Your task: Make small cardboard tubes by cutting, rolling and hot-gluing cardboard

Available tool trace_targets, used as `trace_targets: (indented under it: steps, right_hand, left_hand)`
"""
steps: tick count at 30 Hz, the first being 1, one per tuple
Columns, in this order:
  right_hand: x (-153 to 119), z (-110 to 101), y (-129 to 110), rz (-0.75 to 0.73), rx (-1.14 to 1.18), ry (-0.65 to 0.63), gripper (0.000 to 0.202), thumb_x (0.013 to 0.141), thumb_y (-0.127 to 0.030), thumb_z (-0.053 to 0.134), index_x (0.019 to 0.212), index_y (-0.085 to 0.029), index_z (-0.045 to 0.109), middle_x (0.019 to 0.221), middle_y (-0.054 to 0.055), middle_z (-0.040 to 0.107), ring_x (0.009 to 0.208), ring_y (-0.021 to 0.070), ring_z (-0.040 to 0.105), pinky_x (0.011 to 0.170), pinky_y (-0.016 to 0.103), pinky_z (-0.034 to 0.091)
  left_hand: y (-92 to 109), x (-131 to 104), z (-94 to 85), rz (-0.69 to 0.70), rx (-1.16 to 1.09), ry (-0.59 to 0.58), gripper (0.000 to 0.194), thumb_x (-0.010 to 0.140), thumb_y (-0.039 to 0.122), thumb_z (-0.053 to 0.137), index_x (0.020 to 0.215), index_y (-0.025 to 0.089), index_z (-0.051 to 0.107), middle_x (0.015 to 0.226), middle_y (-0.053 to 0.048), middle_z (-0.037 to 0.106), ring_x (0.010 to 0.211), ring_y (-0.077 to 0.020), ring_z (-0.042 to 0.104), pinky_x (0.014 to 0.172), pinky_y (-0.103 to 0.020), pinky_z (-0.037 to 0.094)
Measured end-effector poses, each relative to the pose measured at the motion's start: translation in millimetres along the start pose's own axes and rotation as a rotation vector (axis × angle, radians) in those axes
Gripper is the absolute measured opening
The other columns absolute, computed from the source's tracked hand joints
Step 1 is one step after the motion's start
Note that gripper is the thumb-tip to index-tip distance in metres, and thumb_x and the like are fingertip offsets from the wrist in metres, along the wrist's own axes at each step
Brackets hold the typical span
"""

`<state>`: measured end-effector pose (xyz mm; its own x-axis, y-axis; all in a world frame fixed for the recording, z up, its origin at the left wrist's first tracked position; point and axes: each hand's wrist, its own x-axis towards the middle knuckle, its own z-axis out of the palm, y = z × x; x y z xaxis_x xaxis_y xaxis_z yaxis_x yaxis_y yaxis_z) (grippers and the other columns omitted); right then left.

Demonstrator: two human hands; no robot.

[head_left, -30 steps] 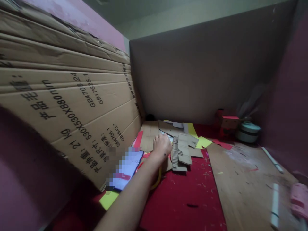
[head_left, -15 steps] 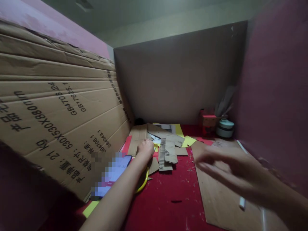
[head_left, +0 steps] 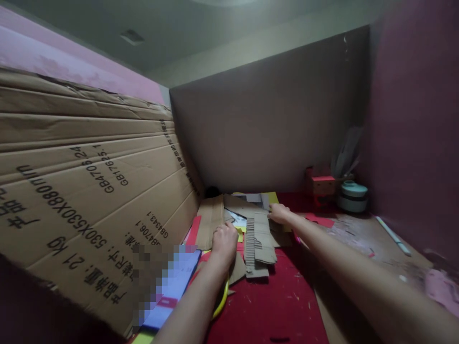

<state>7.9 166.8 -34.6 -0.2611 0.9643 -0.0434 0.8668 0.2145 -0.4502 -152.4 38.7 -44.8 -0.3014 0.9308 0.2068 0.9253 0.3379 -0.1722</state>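
Observation:
My left hand (head_left: pixel 225 241), fingers curled into a loose fist, is down at the near edge of a brown cardboard flap (head_left: pixel 211 215); whatever may be in the fingers is hidden. My right hand (head_left: pixel 279 213) reaches across to the right side of the scrap pile. Its fingers are closed at the corner of a cardboard piece (head_left: pixel 244 205); the exact grip is unclear. Between the hands lies a cardboard strip with bared ridges (head_left: pixel 250 239), against a smooth cardboard scrap (head_left: pixel 263 239). A yellow curved band (head_left: pixel 223 303) shows beside my left forearm.
A large printed cardboard panel (head_left: pixel 89 200) leans along the left, with a partly blurred phone-like screen (head_left: pixel 172 291) at its foot. A red cloth (head_left: pixel 265 310) covers the middle. At the back right stand a red box (head_left: pixel 322 186) and a pale-green round container (head_left: pixel 353 196); nearer lies a white stick (head_left: pixel 393 235).
My right hand has swung left and away from me, from above the cardboard sheet on the right to the scrap pile. My left hand stays at the pile. The view has tilted up slightly.

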Motion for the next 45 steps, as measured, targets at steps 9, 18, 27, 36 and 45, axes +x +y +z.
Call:
trace_targets:
  steps: [9,18,27,36,45]
  right_hand:
    - [32.2,-0.3,12.4,-0.026,0.238,-0.148,0.030,0.087,-0.031,0.053,0.112,-0.014,0.054,0.112,0.008,0.056,0.094,0.0202,0.058,0.078,0.039,0.050]
    - [32.9,-33.8,11.0,-0.110,0.575,0.216,0.025,0.086,-0.030,0.054,0.105,-0.013,0.057,0.105,0.006,0.058,0.089,0.0184,0.059,0.074,0.036,0.050]
    - [-52.2,-53.8,11.4,-0.188,1.133,0.273,0.018,0.067,-0.031,0.059,0.077,-0.019,0.050,0.068,-0.001,0.059,0.059,0.0139,0.056,0.056,0.026,0.045]
    - [-165.6,-31.6,34.3,-0.239,1.414,-0.089,0.035,0.066,-0.029,0.069,0.097,-0.018,0.057,0.076,0.002,0.064,0.064,0.0147,0.060,0.060,0.028,0.048]
    - [-177.9,-32.3,68.5,-0.282,1.465,-0.142,0.070,0.063,-0.008,0.060,0.128,-0.028,0.044,0.085,0.000,0.066,0.059,0.0088,0.057,0.057,0.023,0.047]
  left_hand:
    - [-1.9,1.9,5.4,0.023,-0.020,-0.041,0.029,0.086,0.030,0.053,0.109,0.013,0.055,0.107,-0.009,0.059,0.091,-0.0196,0.059,0.077,-0.040,0.050]
    - [-1.9,1.6,13.8,-0.015,-0.214,-0.021,0.029,0.086,0.031,0.053,0.109,0.014,0.055,0.110,-0.009,0.058,0.096,-0.0208,0.058,0.081,-0.042,0.049]
    - [-4.7,1.9,-22.5,0.062,-0.891,0.036,0.039,0.085,0.027,0.049,0.122,0.012,0.047,0.111,-0.019,0.058,0.111,-0.0301,0.051,0.088,-0.040,0.041]
    - [59.9,-34.1,-57.4,0.257,-1.831,-0.380,0.045,0.065,0.038,0.068,0.099,0.008,0.063,0.090,-0.013,0.071,0.075,-0.0220,0.066,0.071,-0.032,0.052]
    - [69.2,-44.7,-40.3,0.085,-2.118,-0.623,0.029,0.064,0.017,0.068,0.090,0.006,0.065,0.083,-0.013,0.072,0.072,-0.0223,0.067,0.074,-0.038,0.053]
